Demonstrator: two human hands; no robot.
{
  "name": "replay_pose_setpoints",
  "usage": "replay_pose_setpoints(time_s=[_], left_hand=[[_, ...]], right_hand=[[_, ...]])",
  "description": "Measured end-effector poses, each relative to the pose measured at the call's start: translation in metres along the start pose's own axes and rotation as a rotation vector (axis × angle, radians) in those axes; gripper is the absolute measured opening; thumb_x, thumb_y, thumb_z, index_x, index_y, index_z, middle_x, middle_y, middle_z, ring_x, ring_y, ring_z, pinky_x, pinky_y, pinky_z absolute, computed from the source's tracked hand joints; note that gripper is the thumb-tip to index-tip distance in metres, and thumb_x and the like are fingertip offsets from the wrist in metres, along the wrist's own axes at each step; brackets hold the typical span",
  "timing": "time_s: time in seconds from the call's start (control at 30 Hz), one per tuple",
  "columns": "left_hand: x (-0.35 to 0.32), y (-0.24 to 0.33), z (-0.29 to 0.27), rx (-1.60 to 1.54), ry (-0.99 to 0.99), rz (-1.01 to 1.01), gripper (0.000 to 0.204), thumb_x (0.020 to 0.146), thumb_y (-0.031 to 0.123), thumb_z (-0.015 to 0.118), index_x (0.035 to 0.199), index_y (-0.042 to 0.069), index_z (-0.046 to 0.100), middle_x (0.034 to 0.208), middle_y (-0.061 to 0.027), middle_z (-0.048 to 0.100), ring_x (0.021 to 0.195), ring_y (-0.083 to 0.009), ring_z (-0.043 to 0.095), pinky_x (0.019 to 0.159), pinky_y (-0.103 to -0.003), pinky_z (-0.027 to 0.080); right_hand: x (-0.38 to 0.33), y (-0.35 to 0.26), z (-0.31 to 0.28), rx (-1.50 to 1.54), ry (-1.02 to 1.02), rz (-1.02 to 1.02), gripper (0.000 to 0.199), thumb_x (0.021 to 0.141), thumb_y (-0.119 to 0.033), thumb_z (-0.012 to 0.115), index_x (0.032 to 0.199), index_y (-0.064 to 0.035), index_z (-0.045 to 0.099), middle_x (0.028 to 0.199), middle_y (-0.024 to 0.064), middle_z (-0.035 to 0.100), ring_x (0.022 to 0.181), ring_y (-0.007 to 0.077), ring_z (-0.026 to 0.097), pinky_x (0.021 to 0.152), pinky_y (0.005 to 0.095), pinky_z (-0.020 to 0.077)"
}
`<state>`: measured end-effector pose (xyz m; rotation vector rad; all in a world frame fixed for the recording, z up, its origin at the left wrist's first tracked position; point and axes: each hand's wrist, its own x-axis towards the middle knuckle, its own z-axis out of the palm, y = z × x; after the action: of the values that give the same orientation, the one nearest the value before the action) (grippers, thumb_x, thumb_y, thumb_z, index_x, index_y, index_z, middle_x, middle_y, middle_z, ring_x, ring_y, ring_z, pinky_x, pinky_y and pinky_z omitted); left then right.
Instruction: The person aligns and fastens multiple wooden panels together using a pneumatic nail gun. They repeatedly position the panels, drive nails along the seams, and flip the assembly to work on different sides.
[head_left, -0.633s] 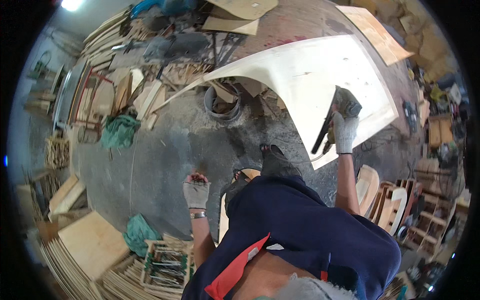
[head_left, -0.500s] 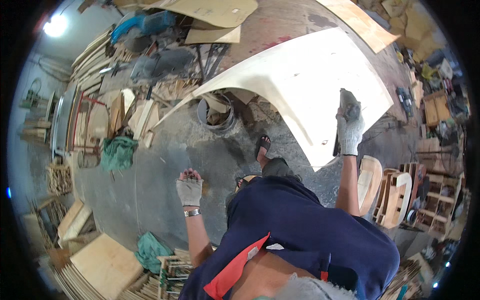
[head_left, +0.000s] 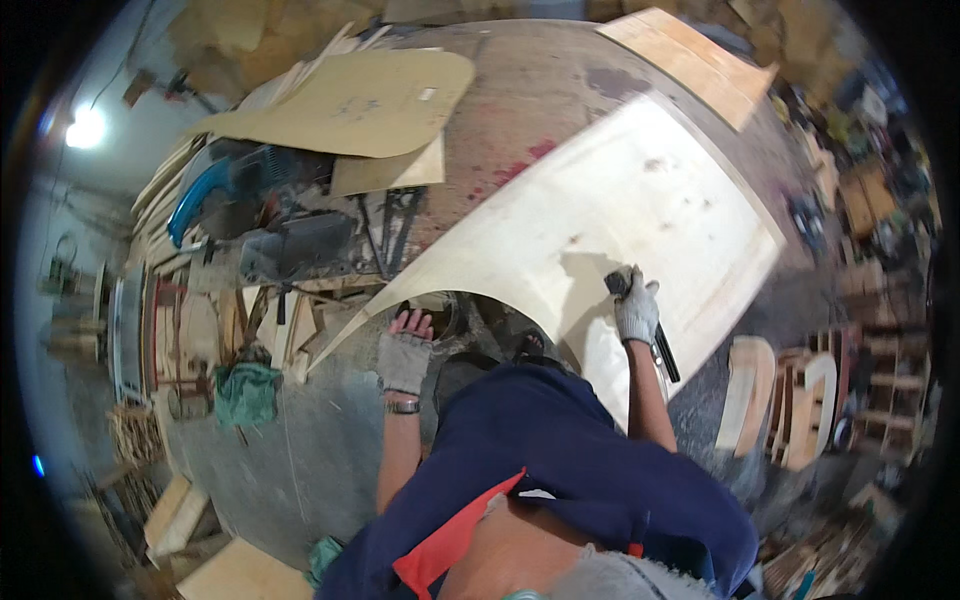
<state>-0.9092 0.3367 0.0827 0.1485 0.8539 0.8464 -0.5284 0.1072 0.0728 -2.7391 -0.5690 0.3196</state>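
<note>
A large pale plywood sheet (head_left: pixel 620 215), smooth with a few small knots and one curved cut edge, lies over the workshop floor ahead of the person. The right hand (head_left: pixel 636 312), gloved, grips a black tool (head_left: pixel 650 330) against it. The left hand (head_left: pixel 405 352), fingers spread, hovers beside the sheet's pointed corner.

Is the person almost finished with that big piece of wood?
Done: the big plywood sheet already has a curved edge. In hand: the gloved right hand holds a dark tool on it; the left hand reaches toward its near edge. What is left cannot be told.
</note>
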Motion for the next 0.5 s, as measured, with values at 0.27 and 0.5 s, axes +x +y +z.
replay_pose_setpoints(time_s=[0.27,0.5], left_hand=[[0.179,0.058,0.037,0.067,-0.023,0.03,0.033,0.104,0.036,0.051,0.115,0.005,0.049,0.12,-0.0189,0.057,0.109,-0.0338,0.056,0.09,-0.047,0.05],[0.345,0.123,0.065,0.033,0.199,0.167,0.026,0.1,0.04,0.052,0.111,0.017,0.059,0.103,-0.0088,0.058,0.096,-0.0282,0.056,0.089,-0.044,0.049]], right_hand=[[-0.023,-0.034,0.052,-0.029,-0.125,-0.011,0.095,0.077,-0.013,0.077,0.158,-0.0211,0.029,0.133,0.0239,0.048,0.104,0.0439,0.065,0.085,0.0492,0.0559],[-0.021,-0.172,0.011,0.162,0.01,-0.25,0.077,0.075,-0.021,0.084,0.141,-0.0057,0.049,0.127,0.0211,0.053,0.115,0.0413,0.057,0.098,0.0443,0.0507]])
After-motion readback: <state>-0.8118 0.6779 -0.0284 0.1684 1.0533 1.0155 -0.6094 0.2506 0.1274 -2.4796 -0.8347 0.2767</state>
